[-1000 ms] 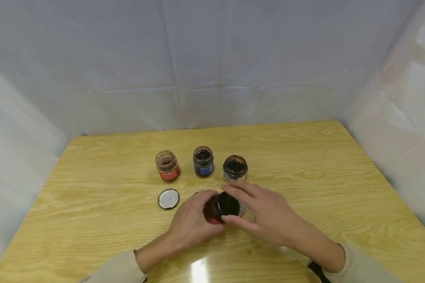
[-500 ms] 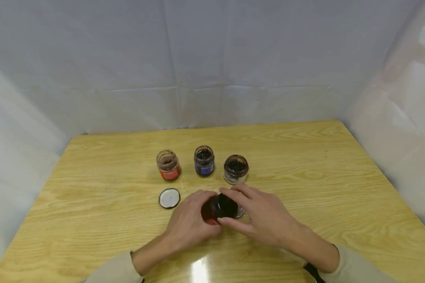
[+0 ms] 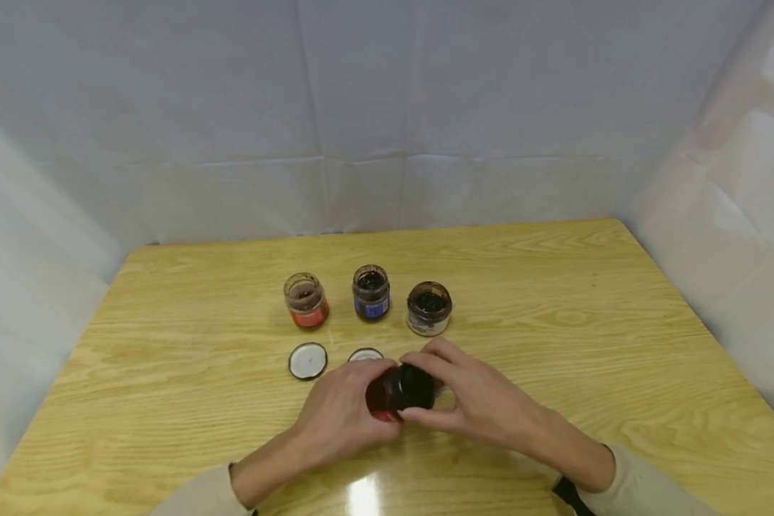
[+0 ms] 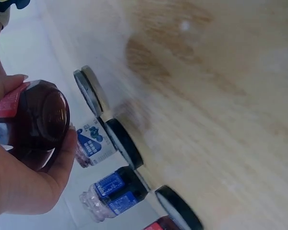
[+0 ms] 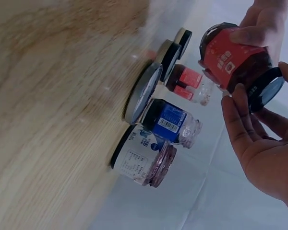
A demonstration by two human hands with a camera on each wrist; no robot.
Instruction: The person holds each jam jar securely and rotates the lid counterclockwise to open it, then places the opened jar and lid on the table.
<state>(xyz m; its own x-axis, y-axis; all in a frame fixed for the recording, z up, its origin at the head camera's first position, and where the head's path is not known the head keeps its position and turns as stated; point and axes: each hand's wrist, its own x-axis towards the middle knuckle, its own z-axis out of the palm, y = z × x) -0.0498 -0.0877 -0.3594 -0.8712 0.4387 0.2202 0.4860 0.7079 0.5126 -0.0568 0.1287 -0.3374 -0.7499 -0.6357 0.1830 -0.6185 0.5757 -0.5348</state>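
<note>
A dark red jam jar [image 3: 380,396] with a red label is held tilted over the table, its black lid [image 3: 418,387] toward the right. My left hand [image 3: 338,408] wraps round the jar's body, and the left wrist view shows the jar's base. Curled fingers and thumb of my right hand [image 3: 486,390] grip the lid's edge. In the right wrist view the lid [image 5: 266,90] sits at the jar's mouth, between thumb and fingers.
Behind the hands stand three lidless jars: one red-labelled [image 3: 308,312], one blue-labelled [image 3: 370,294], one white-labelled [image 3: 429,315]. Upturned lids lie in front of them, one at left [image 3: 307,360], another [image 3: 365,354] partly behind my left hand. A third lid [image 5: 143,93] shows in the right wrist view.
Both hands and the jar have shifted slightly toward me and a little left. The middle lid's rim now shows above my left hand. The standing jars stay put.
</note>
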